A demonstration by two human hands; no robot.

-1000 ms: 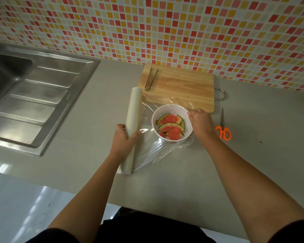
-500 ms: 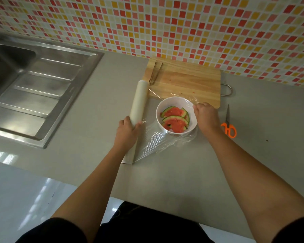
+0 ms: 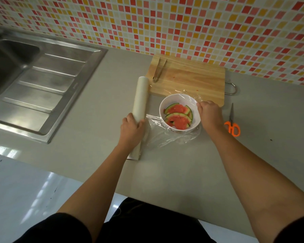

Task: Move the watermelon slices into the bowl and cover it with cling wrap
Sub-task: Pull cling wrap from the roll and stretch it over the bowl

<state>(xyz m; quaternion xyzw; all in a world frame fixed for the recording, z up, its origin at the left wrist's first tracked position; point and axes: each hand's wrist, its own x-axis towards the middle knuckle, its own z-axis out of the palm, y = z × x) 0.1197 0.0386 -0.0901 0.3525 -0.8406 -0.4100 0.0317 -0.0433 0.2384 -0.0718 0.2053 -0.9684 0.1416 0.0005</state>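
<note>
A mosaic wall (image 3: 182, 23) of red, orange and cream tiles ran behind the grey bench (image 3: 182, 163), and a steel sink (image 3: 33, 85) with a ribbed drainer was set into the bench's left side. A wooden cutting board (image 3: 191, 79) lay against the wall towards the right, with a metal loop handle on its right edge. The roll of cling wrap (image 3: 140, 99) lay on the bench just left of the board, pointing roughly away from the person. From it a sheet of clear film (image 3: 165, 137) spread rightwards, crumpled on the bench under and in front of the white bowl (image 3: 179, 99), and part of it reached up across the bowl's far right rim. The bowl stood on the bench just in front of the board's near edge, between the two hands. The left hand (image 3: 132, 130) gripped the near part of the roll, with its fingers wrapped round it. The right hand (image 3: 210, 114) sat at the bowl's right rim with fingers curled, pinching the film there. The watermelon slices (image 3: 178, 116) lay inside the bowl, red flesh up with green rinds showing. Metal tongs (image 3: 159, 70) rested on the board's left end, and orange-handled scissors (image 3: 232, 127) lay on the bench to the right of the right hand, apart from it.
</note>
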